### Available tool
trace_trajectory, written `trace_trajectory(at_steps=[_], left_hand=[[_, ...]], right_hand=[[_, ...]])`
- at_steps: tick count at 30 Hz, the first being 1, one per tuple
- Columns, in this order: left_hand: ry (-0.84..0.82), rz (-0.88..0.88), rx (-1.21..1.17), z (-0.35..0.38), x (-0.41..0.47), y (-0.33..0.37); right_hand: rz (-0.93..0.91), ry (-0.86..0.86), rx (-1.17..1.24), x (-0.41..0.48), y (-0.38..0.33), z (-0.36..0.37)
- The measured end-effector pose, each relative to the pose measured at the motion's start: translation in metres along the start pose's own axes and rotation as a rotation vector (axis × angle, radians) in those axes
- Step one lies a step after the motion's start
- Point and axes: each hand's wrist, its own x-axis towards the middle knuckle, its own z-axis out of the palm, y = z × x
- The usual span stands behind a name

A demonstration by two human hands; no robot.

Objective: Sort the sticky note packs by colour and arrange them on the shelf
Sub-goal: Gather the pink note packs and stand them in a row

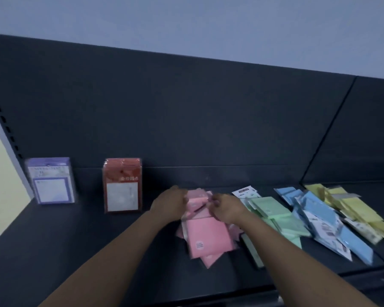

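Observation:
A loose heap of pink sticky note packs (207, 235) lies on the dark shelf (75, 251) in the middle. My left hand (169, 203) grips the far left side of the heap. My right hand (226, 207) grips its far right side, fingers curled on the packs. Upright against the back panel stand a purple stack (51, 181) at the left and a red stack (122, 185) beside it. To the right lie heaps of green packs (273, 213), blue packs (319, 216) and yellow packs (355, 209). The picture is blurred by motion.
The shelf's dark back panel (186, 111) rises behind everything. A slotted upright (2, 122) marks the left end. A divider line (324, 138) separates the neighbouring shelf bay at the right. Bare shelf surface shows between the red stack and the pink heap.

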Motion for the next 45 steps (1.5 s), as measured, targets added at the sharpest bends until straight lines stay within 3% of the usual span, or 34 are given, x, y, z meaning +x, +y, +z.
trace_trajectory(at_steps=[6,10,13,18,19,22,24,29,36,45], left_hand=[[-0.042,-0.111,-0.183,0.027,0.002,0.023],[-0.047,-0.22,-0.134,0.034,-0.006,0.017],[0.002,-0.246,-0.135,0.039,-0.016,0.011],[0.119,-0.255,-0.198,0.018,-0.025,0.014],[0.046,-0.245,-0.224,0.009,-0.026,0.017],[-0.404,-0.181,-0.109,-0.008,-0.031,0.029],[-0.517,-0.163,-0.028,-0.01,-0.032,0.033],[-0.493,-0.155,-0.102,-0.014,-0.028,0.021],[-0.385,-0.215,-0.299,-0.031,-0.024,0.005],[0.003,-0.371,-0.922,-0.042,-0.023,-0.013]], right_hand=[[-0.105,0.018,-0.024,-0.005,0.021,0.017],[-0.201,0.07,0.033,-0.012,0.013,0.03],[-0.263,0.136,0.054,-0.016,0.009,0.037],[-0.255,0.046,0.201,-0.007,0.013,0.027],[-0.242,0.026,0.229,-0.005,0.013,0.023],[-0.209,-0.023,0.232,-0.002,0.009,0.017],[-0.193,-0.051,0.224,-0.001,0.006,0.014],[-0.146,-0.153,0.469,-0.003,0.011,0.004],[-0.172,-0.096,0.742,-0.002,0.015,-0.001],[-0.1,0.288,1.065,0.015,0.011,-0.01]])
